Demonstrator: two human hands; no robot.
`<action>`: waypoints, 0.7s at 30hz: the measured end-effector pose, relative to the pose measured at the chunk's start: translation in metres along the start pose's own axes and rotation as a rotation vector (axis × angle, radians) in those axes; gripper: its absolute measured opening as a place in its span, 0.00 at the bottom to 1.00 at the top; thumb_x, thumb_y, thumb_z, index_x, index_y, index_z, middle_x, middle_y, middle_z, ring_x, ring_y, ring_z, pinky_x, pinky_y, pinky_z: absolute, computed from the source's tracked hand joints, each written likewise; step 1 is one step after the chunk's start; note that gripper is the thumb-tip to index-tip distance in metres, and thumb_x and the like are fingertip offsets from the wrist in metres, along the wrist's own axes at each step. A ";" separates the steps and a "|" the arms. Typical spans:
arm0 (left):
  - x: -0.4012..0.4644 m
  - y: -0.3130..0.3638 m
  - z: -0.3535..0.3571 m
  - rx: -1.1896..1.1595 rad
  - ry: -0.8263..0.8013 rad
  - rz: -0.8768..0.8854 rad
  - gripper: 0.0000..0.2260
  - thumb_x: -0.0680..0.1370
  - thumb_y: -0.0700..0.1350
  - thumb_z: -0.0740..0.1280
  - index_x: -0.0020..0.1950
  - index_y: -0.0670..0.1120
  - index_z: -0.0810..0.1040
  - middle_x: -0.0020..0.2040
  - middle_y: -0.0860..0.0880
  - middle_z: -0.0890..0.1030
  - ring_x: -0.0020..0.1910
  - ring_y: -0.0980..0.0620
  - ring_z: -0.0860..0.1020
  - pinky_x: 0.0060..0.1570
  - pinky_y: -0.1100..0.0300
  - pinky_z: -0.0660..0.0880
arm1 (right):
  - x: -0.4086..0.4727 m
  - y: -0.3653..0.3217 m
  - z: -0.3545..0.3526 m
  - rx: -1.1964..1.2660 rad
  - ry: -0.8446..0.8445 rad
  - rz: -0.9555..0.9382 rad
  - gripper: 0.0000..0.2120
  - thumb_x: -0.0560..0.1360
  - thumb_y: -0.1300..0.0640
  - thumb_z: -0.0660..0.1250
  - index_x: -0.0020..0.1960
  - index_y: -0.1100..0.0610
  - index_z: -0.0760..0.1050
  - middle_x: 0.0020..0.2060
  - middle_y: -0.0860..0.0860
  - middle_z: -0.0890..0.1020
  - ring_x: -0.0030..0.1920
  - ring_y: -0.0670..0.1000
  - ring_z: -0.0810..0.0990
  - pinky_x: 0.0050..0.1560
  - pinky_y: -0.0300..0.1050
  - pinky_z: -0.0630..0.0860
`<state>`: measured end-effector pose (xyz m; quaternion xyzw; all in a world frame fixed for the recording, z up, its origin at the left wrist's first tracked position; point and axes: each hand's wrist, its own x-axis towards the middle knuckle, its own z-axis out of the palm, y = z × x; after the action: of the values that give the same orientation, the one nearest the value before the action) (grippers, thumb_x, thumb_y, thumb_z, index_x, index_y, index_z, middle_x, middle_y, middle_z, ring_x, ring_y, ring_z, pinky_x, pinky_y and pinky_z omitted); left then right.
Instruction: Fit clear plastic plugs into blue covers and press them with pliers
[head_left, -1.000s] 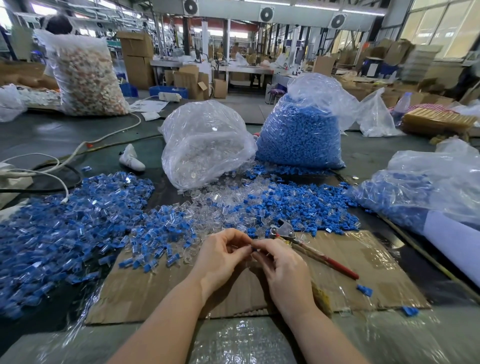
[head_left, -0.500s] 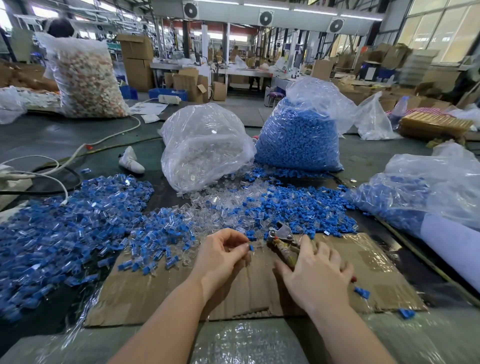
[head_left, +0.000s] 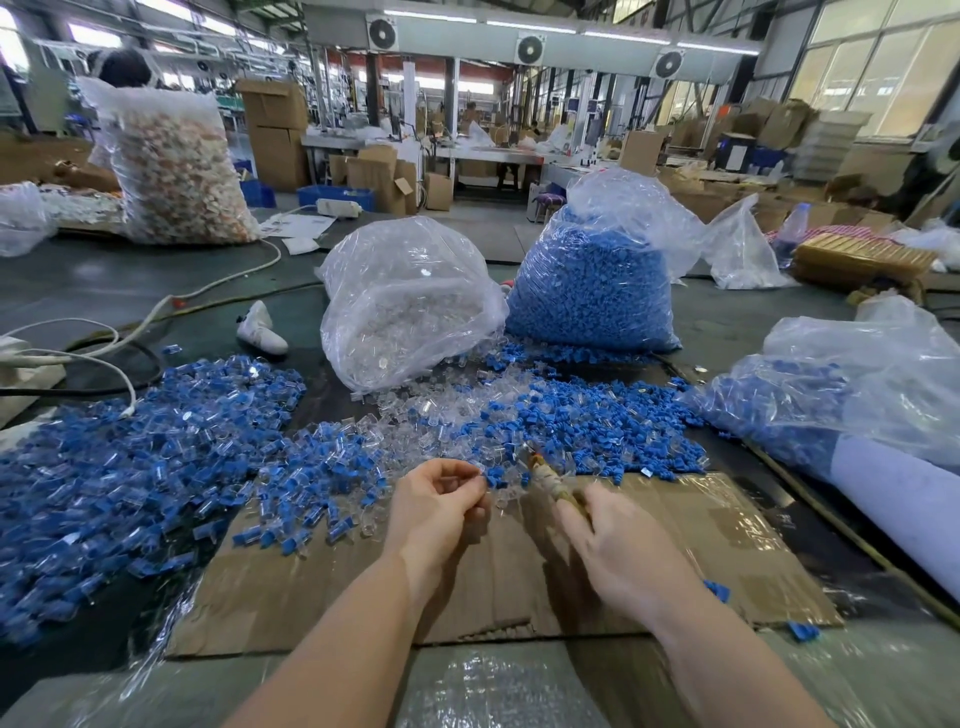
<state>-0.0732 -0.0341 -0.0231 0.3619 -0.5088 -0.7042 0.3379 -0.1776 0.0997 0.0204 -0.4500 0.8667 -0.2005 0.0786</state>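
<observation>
My left hand (head_left: 436, 501) hovers over the cardboard sheet (head_left: 701, 545) and pinches a small blue cover with a clear plug (head_left: 490, 475) at its fingertips. My right hand (head_left: 621, 551) grips the handles of the pliers (head_left: 545, 475), whose worn jaws point up and left, close to the pinched piece. Loose blue covers (head_left: 597, 421) and clear plugs (head_left: 415, 415) lie in a heap just beyond both hands. A big pile of fitted blue-and-clear pieces (head_left: 130, 457) spreads to the left.
A bag of clear plugs (head_left: 410, 301) and a bag of blue covers (head_left: 592, 291) stand behind the heap. Another bag with blue parts (head_left: 831, 395) lies at the right. White cables (head_left: 104, 358) run at the left. Two stray blue covers (head_left: 802, 631) sit near the cardboard's right corner.
My right hand left the piece, reached over the pliers on the cardboard, took hold of them and lifted them toward my left hand. My left hand kept the piece.
</observation>
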 end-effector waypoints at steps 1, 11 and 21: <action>0.001 0.000 0.001 -0.003 0.003 -0.002 0.04 0.74 0.34 0.68 0.46 0.41 0.78 0.31 0.46 0.81 0.28 0.52 0.78 0.24 0.61 0.74 | 0.000 -0.003 -0.005 0.155 -0.064 0.006 0.14 0.81 0.46 0.51 0.45 0.53 0.69 0.40 0.47 0.74 0.40 0.45 0.72 0.40 0.33 0.70; 0.002 0.003 0.000 -0.001 0.052 0.010 0.04 0.72 0.32 0.69 0.44 0.40 0.79 0.33 0.44 0.81 0.28 0.54 0.79 0.25 0.64 0.75 | -0.007 -0.010 -0.026 0.580 -0.505 0.168 0.04 0.72 0.61 0.64 0.47 0.55 0.73 0.29 0.46 0.79 0.26 0.42 0.77 0.26 0.32 0.69; 0.004 0.003 0.001 0.026 0.121 -0.009 0.04 0.72 0.33 0.70 0.43 0.40 0.79 0.33 0.44 0.81 0.28 0.53 0.79 0.29 0.60 0.77 | -0.008 -0.020 -0.032 0.558 -0.570 0.173 0.06 0.73 0.66 0.57 0.44 0.58 0.70 0.34 0.53 0.76 0.30 0.48 0.75 0.27 0.35 0.70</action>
<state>-0.0754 -0.0379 -0.0211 0.4105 -0.4950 -0.6758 0.3602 -0.1680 0.1050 0.0580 -0.3745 0.7571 -0.2879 0.4512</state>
